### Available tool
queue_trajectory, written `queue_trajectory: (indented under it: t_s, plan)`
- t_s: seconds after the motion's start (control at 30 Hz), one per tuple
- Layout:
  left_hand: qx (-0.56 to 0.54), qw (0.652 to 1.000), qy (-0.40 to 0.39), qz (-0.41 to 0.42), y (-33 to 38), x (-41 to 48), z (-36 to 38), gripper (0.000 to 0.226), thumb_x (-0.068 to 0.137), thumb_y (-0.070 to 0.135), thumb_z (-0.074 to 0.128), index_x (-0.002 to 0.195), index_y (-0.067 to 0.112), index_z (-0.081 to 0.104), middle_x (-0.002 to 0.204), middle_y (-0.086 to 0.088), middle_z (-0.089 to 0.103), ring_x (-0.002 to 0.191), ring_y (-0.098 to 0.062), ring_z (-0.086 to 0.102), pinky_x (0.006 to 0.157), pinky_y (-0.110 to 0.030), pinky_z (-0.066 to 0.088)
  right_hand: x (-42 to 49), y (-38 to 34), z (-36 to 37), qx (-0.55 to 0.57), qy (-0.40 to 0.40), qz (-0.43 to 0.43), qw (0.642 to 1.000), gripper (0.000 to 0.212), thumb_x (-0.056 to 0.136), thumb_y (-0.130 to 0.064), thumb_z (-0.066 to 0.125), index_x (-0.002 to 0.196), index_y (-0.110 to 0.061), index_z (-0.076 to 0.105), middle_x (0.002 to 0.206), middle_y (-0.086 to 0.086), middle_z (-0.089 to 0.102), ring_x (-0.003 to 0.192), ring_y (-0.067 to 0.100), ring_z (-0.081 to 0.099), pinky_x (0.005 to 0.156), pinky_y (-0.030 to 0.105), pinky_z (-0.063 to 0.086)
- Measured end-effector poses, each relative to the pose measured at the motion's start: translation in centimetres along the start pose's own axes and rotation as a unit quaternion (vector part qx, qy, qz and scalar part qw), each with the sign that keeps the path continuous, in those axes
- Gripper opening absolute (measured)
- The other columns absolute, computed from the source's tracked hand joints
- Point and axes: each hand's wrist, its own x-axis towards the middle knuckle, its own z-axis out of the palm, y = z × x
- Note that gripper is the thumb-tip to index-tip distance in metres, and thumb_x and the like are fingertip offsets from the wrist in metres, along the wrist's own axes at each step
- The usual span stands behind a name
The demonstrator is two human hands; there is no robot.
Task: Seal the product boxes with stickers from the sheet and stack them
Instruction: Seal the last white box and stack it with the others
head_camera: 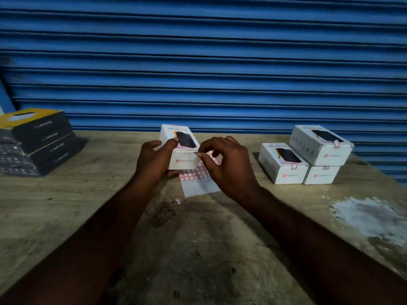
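My left hand (155,160) grips a white product box (179,140) from its left side, thumb on the lid, holding it just above the table. My right hand (226,164) is at the box's near right edge, thumb and forefinger pinched together there; whether a sticker sits between them I cannot tell. Under both hands lies the sticker sheet (199,181), white with rows of red-framed stickers. To the right, three white boxes form a stack: one on top (320,143), two below (283,162) (321,175), with pink stickers on their flaps.
A pile of dark boxes with a yellow top (37,139) stands at the far left. One loose pink sticker (178,201) lies on the wooden table (66,205) near the sheet. A white powdery patch (372,216) marks the right side. A blue shutter (198,62) closes the back.
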Motion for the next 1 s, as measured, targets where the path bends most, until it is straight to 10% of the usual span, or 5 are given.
queue_trajectory:
  t_s: [1.0]
  plan:
    - [0.037,0.998,-0.056,0.007,0.2,-1.2,0.6,0.052,0.086,0.041,0.074,0.128,0.015,0.056,0.115,-0.012,0.069,0.087,-0.021,0.073,0.054,-0.033,0.059,-0.3,-0.2,0.1,-0.042,-0.073,-0.010,0.996,0.014,0.086,-0.024,0.065,0.094,-0.016,0.072,0.086,-0.001,0.071,0.077,0.014,0.056,0.068,0.032,0.045]
